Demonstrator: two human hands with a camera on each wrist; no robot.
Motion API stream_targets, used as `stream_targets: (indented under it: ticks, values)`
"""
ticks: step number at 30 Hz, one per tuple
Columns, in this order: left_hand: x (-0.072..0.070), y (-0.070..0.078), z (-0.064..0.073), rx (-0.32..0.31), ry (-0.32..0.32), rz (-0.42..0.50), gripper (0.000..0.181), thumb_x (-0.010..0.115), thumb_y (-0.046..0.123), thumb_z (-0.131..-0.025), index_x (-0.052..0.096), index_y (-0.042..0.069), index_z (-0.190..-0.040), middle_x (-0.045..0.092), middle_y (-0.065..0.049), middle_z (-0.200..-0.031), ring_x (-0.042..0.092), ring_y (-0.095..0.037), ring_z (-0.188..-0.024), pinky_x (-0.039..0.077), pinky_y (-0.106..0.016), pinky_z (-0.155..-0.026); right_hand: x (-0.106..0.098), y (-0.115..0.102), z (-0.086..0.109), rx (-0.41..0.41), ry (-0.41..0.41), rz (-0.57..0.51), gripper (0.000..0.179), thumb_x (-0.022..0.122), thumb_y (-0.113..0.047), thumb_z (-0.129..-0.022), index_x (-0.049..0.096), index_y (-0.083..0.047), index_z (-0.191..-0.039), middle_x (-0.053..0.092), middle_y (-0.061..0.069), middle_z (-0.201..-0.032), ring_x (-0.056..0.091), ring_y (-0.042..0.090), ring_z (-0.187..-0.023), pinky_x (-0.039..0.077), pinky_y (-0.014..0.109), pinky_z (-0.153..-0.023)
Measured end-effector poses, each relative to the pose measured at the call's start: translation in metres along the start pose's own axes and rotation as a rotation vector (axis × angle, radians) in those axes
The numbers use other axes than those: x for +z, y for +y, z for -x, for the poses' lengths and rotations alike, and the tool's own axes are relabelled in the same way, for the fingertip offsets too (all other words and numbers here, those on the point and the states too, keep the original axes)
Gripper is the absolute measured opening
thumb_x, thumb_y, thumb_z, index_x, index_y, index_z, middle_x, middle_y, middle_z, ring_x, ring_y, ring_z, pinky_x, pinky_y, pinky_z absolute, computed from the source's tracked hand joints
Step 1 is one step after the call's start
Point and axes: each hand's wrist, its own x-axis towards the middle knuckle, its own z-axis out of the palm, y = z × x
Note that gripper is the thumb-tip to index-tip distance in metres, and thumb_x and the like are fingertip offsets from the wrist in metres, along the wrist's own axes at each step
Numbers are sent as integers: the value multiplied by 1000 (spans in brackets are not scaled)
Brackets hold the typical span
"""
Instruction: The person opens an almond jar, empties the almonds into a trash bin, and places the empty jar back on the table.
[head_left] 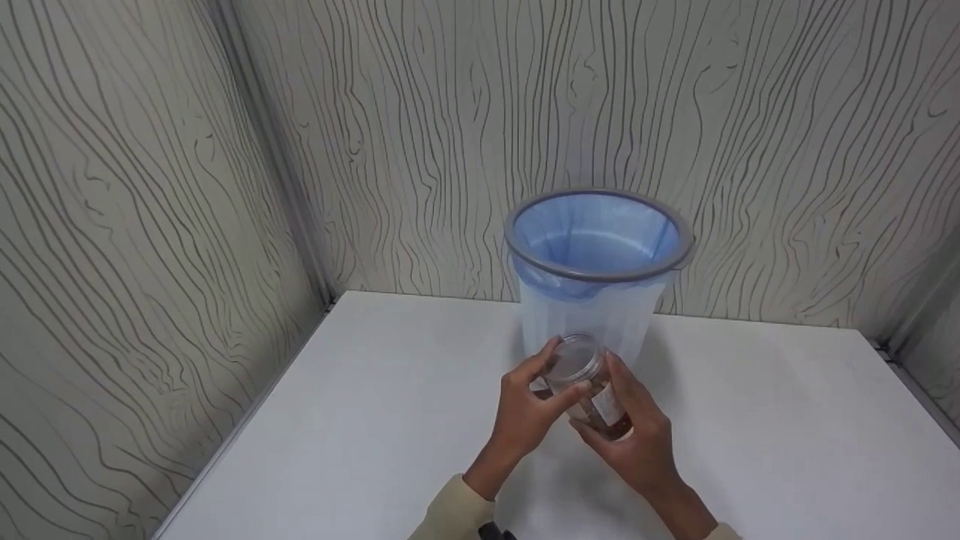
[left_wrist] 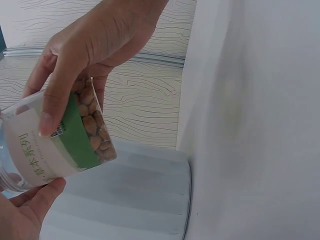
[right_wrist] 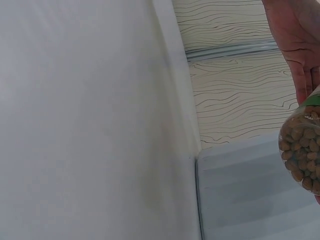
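Both hands hold a clear plastic jar (head_left: 609, 405), tilted, in front of the bin. Its ringed neck points up and away from me. My left hand (head_left: 523, 411) grips it near the round top, thumb across the side. Lower on the body, my right hand (head_left: 641, 442) holds it around the base end. In the left wrist view the jar's white and green label (left_wrist: 45, 145) shows, with brown nut-like pieces (left_wrist: 94, 125) gathered at the base. The right wrist view catches the jar's bottom (right_wrist: 304, 155), full of those pieces, below the left hand (right_wrist: 295, 35).
A white bin (head_left: 592, 315) with a grey rim (head_left: 600, 276) and a blue liner bag (head_left: 592, 232) stands on the white table (head_left: 360, 420), just beyond the hands. Wood-grain panels (head_left: 420, 150) rise at the back and sides of the table.
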Motion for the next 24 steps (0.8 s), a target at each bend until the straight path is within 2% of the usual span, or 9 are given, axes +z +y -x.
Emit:
stream_targets:
  ticks: [8,12,15,17,21,24]
  values:
    - [0,1,0,5,2,-1,70,76,42,-91,53,9,-148,59,-1,-143,62,-19,-124,55,-31,-89,-1,1,-1,-13,1,-12,103,96,-15,-62,45,3,-150,52,15,-150,51,16,-136,42,18,-104]
    - [1,1,1,1,-5,7,71,76,43,-91,52,8,-148,58,-1,-143,61,-18,-125,55,-29,-89,-2,1,1,-15,5,-4,103,96,-13,-61,46,3,-149,52,15,-150,52,15,-136,45,15,-99]
    - [1,2,1,-6,-5,12,71,76,43,-91,52,9,-149,59,-1,-143,61,-18,-125,55,-28,-89,-3,0,1,-12,-5,5,103,96,-14,-61,46,2,-150,52,13,-150,53,13,-134,49,11,-89]
    - [0,2,2,-9,-5,17,70,76,41,-91,52,9,-149,59,-2,-143,61,-19,-124,56,-29,-88,-2,0,1,-13,-7,5,103,96,-14,-62,45,2,-150,52,13,-150,53,12,-133,50,11,-87]
    - [-1,2,0,-7,-2,25,68,76,38,-92,52,9,-148,59,-4,-142,62,-23,-124,57,-33,-88,-3,0,-2,-14,-6,-2,103,96,-15,-62,46,2,-150,52,13,-150,52,13,-135,47,13,-95]
    - [0,3,0,-20,1,28,69,77,39,-91,53,10,-148,59,-2,-142,61,-22,-124,57,-32,-87,-4,-1,-3,-12,-7,1,103,96,-14,-61,46,2,-150,52,14,-150,52,13,-135,46,14,-96]
